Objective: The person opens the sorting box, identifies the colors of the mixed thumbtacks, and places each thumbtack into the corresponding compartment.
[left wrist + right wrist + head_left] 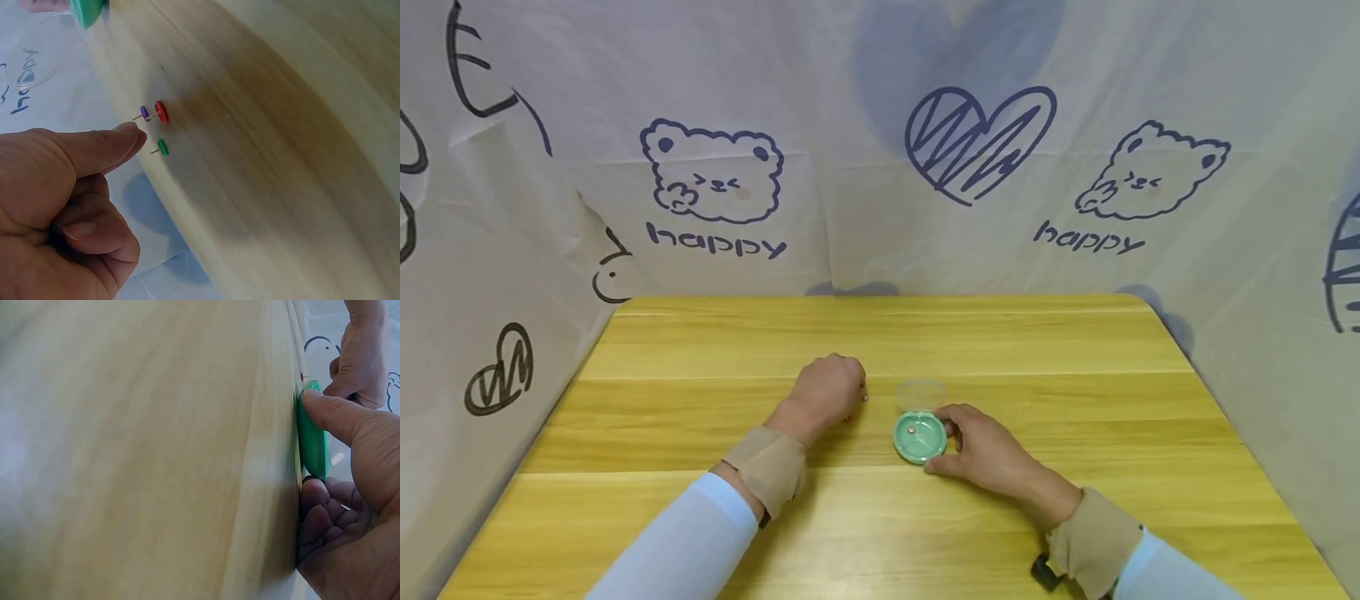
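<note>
Near the middle of the wood-grained surface (1075, 375), the right hand's (992, 458) fingers grasp a round green plastic case (925, 443), its clear lid (921, 393) open toward the far edge. Nearer the left edge, the left hand's (827, 390) fingers meet at a purple round-headed pushpin (144, 113); whether they grip it cannot be told. Probably a picking-up step, next calling for a careful pinch, clear of the point.

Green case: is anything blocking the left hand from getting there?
Nothing big. Small tacks sit by the left hand; then tabletop runs to the green case. The clear lid is behind it.
</note>
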The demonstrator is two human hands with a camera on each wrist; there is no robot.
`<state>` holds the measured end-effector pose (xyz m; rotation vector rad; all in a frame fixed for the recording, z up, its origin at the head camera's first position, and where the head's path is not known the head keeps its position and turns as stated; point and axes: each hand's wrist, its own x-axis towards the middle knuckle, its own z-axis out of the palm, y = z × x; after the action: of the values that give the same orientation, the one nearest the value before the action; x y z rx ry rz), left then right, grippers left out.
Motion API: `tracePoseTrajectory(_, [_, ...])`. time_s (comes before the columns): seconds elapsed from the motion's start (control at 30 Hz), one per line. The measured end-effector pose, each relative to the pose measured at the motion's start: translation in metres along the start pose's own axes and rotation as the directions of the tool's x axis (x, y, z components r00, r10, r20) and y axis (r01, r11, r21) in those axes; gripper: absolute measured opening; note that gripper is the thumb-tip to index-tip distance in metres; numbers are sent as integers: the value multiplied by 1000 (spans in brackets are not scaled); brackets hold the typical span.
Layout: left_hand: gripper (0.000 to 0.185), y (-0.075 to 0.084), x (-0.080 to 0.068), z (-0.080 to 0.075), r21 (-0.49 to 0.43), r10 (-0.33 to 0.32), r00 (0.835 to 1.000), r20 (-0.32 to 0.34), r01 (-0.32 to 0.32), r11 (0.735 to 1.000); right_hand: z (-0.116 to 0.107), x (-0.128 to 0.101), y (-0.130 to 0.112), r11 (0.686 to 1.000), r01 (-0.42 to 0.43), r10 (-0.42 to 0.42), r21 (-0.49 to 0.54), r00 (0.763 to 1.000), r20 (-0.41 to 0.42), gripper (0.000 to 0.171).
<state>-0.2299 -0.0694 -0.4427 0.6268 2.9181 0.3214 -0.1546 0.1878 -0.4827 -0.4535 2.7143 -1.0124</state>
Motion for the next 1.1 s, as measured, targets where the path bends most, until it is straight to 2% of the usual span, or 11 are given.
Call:
tracePoseTrajectory(0.17, [29, 0, 3, 2, 39, 23, 1000, -1, -23, 999, 0, 1, 0, 1000, -3, 3, 2, 1000, -8, 72])
tracePoseTrajectory(0.5, [16, 4, 5, 4, 94, 28, 999, 19, -30, 995, 1, 1, 0, 1000, 4, -3, 7, 1000, -11, 70])
tracePoseTrajectory(1.1, [20, 12, 8, 8, 118, -22, 998, 54, 15, 993, 1, 0, 1, 1000, 8, -8, 1, 1000, -12, 70])
